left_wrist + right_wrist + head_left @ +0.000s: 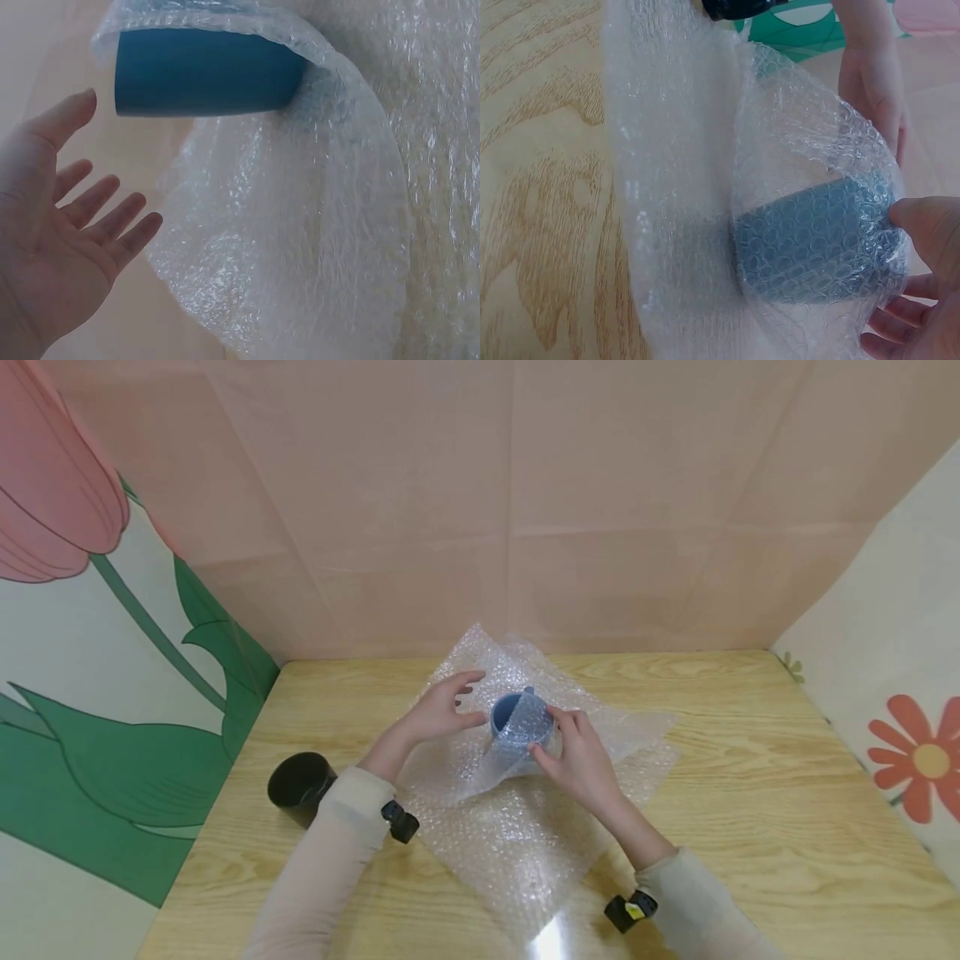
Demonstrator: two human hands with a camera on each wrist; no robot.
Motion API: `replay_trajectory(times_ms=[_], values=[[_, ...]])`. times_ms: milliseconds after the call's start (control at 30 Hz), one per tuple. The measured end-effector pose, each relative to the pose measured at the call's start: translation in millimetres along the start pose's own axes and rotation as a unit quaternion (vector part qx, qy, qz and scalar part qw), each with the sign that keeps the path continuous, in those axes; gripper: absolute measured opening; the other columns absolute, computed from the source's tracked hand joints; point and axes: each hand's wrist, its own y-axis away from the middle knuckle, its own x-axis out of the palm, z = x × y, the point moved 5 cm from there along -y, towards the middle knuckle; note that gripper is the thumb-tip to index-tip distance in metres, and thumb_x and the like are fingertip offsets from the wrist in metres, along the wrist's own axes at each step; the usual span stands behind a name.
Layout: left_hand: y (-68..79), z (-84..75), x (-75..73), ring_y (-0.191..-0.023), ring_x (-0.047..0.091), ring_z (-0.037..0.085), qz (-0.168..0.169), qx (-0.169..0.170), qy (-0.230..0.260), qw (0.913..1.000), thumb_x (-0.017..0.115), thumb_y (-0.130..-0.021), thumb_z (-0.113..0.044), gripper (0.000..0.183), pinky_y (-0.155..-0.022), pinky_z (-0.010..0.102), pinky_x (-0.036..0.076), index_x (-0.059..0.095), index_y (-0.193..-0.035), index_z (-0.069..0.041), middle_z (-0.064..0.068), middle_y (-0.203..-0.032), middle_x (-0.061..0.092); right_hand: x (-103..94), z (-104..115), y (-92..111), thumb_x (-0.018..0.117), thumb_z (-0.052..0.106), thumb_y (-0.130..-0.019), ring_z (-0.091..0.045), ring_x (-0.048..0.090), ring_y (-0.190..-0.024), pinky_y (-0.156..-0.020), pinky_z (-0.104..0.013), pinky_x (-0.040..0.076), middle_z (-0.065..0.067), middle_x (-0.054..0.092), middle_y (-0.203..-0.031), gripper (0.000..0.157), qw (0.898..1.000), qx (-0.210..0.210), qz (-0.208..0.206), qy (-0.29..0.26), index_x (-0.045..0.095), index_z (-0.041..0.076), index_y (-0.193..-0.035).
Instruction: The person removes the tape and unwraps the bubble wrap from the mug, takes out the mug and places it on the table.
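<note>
A blue mug (pixel 506 713) stands upright on a sheet of bubble wrap (pixel 517 835), its handle pointing to the far side. One flap of the wrap is folded over the mug's near right side and part of its mouth. My right hand (pixel 577 758) holds this flap against the mug, thumb in front and fingers at the right. In the right wrist view the mug (pixel 810 240) shows through the bubbles. Left of the mug, my left hand (pixel 444 708) is apart from it with fingers spread. The left wrist view shows that hand (pixel 67 232) holding nothing beside the bare blue wall.
A black cup (pixel 300 785) stands on the wooden table (pixel 750 793) beside my left forearm. Behind the table hangs a pinkish backdrop (pixel 510 510), with flower-printed panels on both sides. Each wrist carries a small black camera.
</note>
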Motion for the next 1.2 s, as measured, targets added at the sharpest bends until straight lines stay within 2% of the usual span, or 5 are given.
replay_trajectory(times_ms=[300, 667, 800, 1000, 1200], values=[[-0.9, -0.2, 12.4, -0.124, 0.043, 0.038, 0.044, 0.008, 0.071, 0.9965, 0.067, -0.084, -0.016, 0.065, -0.1, 0.047, 0.04, 0.035, -0.14, -0.007, 0.014, -0.143, 0.038, -0.3, 0, 0, 0.076, 0.024, -0.074, -0.029, 0.054, -0.083, -0.068, -0.039, 0.049, -0.022, 0.053, -0.1, 0.064, 1.0, 0.003, 0.003, -0.003, 0.049, -0.005, -0.125], [-2.4, 1.0, 27.0, -0.126, 0.042, 0.033, 0.083, -0.011, 0.149, 0.9854, 0.063, -0.086, -0.011, 0.062, -0.101, 0.039, 0.041, 0.034, -0.14, -0.004, 0.013, -0.144, 0.036, 0.6, -2, 0, 0.075, 0.024, -0.074, -0.028, 0.053, -0.082, -0.067, -0.038, 0.049, -0.021, 0.053, -0.1, 0.064, 1.0, 0.007, 0.007, -0.002, 0.049, -0.005, -0.125], [-2.8, 2.6, 31.1, -0.127, 0.041, 0.03, 0.094, -0.01, 0.16, 0.9825, 0.062, -0.087, -0.01, 0.063, -0.101, 0.035, 0.041, 0.033, -0.142, -0.006, 0.009, -0.145, 0.035, 0.4, -1, 0, 0.076, 0.024, -0.074, -0.028, 0.054, -0.082, -0.068, -0.038, 0.049, -0.021, 0.053, -0.099, 0.064, 1.0, 0.004, 0.003, -0.001, 0.05, -0.005, -0.125], [-2.6, 3.4, 35.5, -0.127, 0.039, 0.033, 0.106, -0.011, 0.173, 0.9792, 0.06, -0.088, -0.008, 0.063, -0.101, 0.036, 0.042, 0.031, -0.143, -0.008, 0.008, -0.147, 0.031, 0.7, -1, 1, 0.076, 0.024, -0.074, -0.028, 0.054, -0.082, -0.067, -0.038, 0.049, -0.02, 0.052, -0.099, 0.065, 1.0, 0.005, 0.002, -0.001, 0.05, -0.005, -0.125], [3.9, -12.0, 30.8, -0.126, 0.04, 0.035, 0.107, -0.017, 0.177, 0.9783, 0.06, -0.088, -0.006, 0.062, -0.102, 0.038, 0.041, 0.03, -0.142, -0.005, 0.012, -0.146, 0.032, 0.1, -1, 1, 0.076, 0.024, -0.074, -0.028, 0.054, -0.084, -0.067, -0.038, 0.05, -0.019, 0.052, -0.099, 0.065, 1.0, 0.006, 0.0, -0.001, 0.049, -0.005, -0.126]])
